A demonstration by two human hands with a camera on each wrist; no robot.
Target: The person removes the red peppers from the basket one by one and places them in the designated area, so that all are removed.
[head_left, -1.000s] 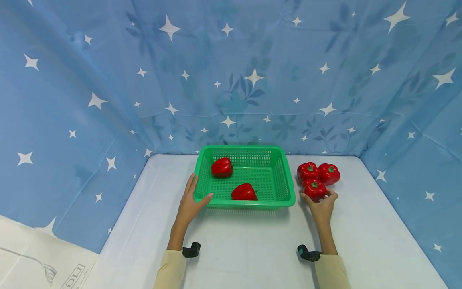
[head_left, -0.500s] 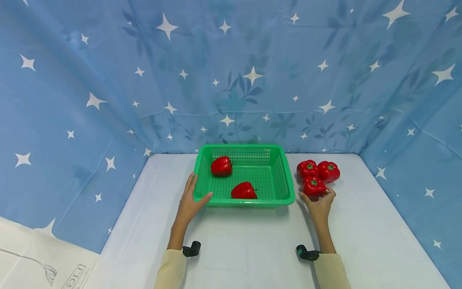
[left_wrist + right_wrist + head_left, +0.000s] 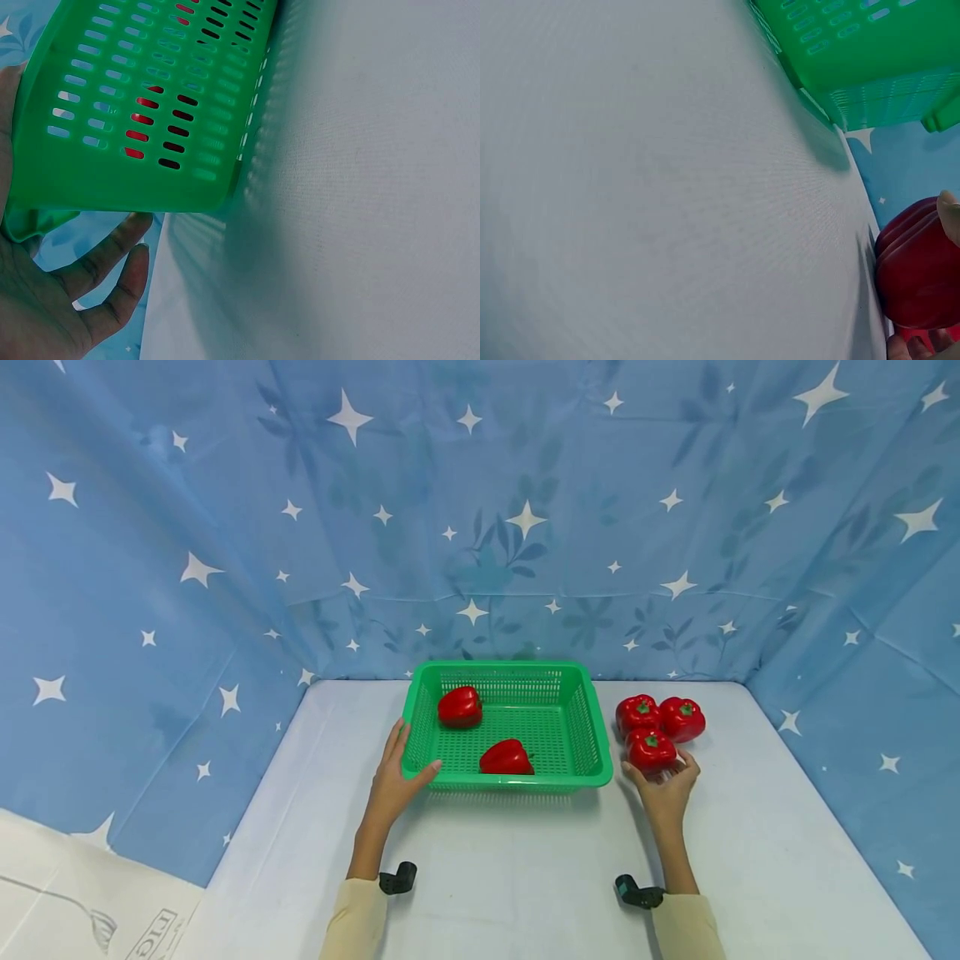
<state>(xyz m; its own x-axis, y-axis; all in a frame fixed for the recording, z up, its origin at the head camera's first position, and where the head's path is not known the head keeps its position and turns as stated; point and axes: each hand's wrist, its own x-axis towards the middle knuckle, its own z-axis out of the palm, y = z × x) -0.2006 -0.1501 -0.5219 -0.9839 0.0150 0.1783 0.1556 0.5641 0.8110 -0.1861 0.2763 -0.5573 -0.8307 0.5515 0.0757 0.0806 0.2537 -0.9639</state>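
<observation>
My left hand (image 3: 392, 785) rests at the near-left corner of a green plastic basket (image 3: 517, 780), thumb over the front rim and fingers stretched along the left side. In the left wrist view, its lower fingers (image 3: 120, 300) stand loosely apart from the basket wall. My right hand (image 3: 664, 789) grips a red bell pepper (image 3: 651, 750), thumb on its left side and fingers on its right. That pepper (image 3: 919, 270) sits low at the white tabletop in the right wrist view. Behind it stand another red bell pepper (image 3: 637, 714) and a third pepper (image 3: 683, 720), stems up.
Inside the basket lie two red bell peppers, one pepper (image 3: 461, 707) at the back left and one pepper (image 3: 507, 757) near the front. A blue star-patterned curtain (image 3: 525, 568) hangs behind the white table (image 3: 517, 885) and along both sides.
My right hand has shifted very slightly left on the bell pepper it grips. The left hand and the basket stay where they were.
</observation>
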